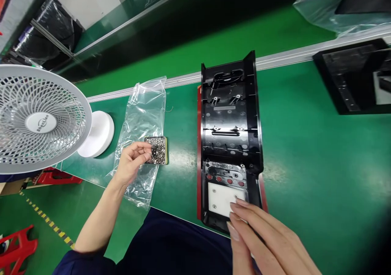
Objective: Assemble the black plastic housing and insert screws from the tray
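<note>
A green workbench [305,153] carries a black housing [230,140] mid-table, a clear bag [143,116] left, a white fan [39,120] far left.

We see the scene brightly and evenly lit from overhead. Soft white glare pools on the green bench [305,153] near its right edge and beside the black housing [229,145], whose glossy ribs catch small highlights. The plastic bag [143,116] glints. Shadows are short and faint. Straight lines bow toward the frame corners, the lower right corner darkens, and our right hand [265,242] is slightly blurred.
</note>
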A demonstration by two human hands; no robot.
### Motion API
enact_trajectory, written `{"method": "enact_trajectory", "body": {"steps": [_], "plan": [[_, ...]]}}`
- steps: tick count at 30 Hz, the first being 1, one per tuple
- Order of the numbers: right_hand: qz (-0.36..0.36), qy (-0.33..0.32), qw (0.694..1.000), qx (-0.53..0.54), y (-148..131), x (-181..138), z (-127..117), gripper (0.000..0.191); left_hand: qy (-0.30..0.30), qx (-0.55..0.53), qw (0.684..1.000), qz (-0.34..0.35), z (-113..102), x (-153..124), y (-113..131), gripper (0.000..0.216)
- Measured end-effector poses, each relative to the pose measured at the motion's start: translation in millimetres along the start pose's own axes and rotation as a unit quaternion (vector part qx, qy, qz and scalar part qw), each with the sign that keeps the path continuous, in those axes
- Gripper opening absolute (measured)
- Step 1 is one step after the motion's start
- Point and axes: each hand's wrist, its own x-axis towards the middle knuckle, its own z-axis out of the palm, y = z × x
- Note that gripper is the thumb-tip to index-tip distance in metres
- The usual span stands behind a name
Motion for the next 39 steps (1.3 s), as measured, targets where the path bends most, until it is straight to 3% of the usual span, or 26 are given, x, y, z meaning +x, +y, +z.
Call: {"method": "enact_trajectory", "body": {"steps": [4,10,14,21,25,29,39], "plan": [[-0.005,-0.012,0.999,0.046,-8,4,14,0.01,-0.084,-0.085,0.991,-0.054,22,-18,4,0.023],[0.065,-0.042,0.981,0.175,-18,-2,27,0.021,-0.214,-0.16,0.952,-0.149,49,-56,3,0.024],[0.083,-0.07,0.975,0.192,-21,-10,25,0.02,-0.252,-0.178,0.936,-0.172,54,-69,4,0.025],[0.029,-0.06,0.995,0.077,-21,-18,19,0.018,-0.185,-0.119,0.952,-0.212,60,-80,3,0.02],[0.043,-0.076,0.995,0.054,-22,-24,19,0.015,-0.133,0.006,0.983,-0.129,63,-93,4,0.015],[0.05,-0.079,0.994,0.056,-24,-26,19,0.014,-0.111,0.105,0.987,-0.046,64,-99,6,0.018],[-0.001,-0.105,0.994,-0.02,-25,-36,22,0.019,-0.107,0.132,0.985,-0.025,63,-99,-3,0.018]]}}
